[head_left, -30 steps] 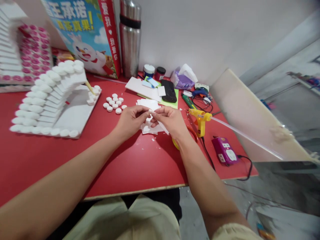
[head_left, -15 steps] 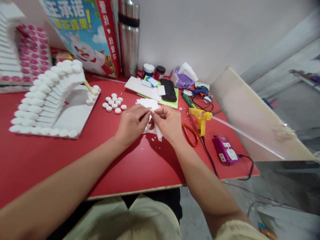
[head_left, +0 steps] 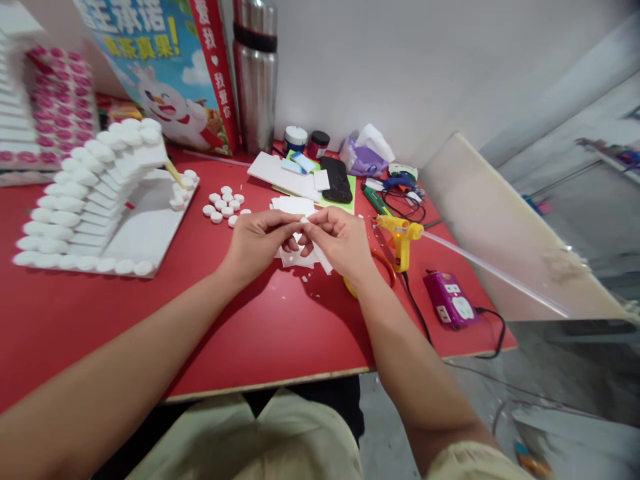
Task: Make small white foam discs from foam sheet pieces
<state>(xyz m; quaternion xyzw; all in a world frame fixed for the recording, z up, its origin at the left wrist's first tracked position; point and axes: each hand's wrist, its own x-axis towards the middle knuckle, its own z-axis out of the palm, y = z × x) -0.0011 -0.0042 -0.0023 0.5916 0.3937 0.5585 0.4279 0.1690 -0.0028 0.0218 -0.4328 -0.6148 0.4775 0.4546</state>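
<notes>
Between the fingertips of both hands is a small white piece (head_left: pixel 305 221), mostly covered by the thumbs, so its exact kind is unclear. My left hand (head_left: pixel 257 240) pinches it from the left. My right hand (head_left: pixel 343 240) pinches it from the right, its other fingers curled. Below the hands lie white paper sheets (head_left: pixel 297 259) with small scraps around them. Several white round discs (head_left: pixel 227 212) are piled just left of my left hand. Partly under my right wrist are scissors with orange and yellow handles (head_left: pixel 386 267).
On the left stands a white stair model (head_left: pixel 145 230) edged with white discs. A yellow glue gun (head_left: pixel 403 233) and a purple power adapter (head_left: pixel 451 300) with cords are on the right. Behind are a steel flask (head_left: pixel 255 87), a black case (head_left: pixel 336 180) and a tissue pack (head_left: pixel 365 157).
My hands stay together at the white piece, with their fingers slightly shifted. The right hand has turned a little, and a yellow scissors handle now shows beside its wrist.
</notes>
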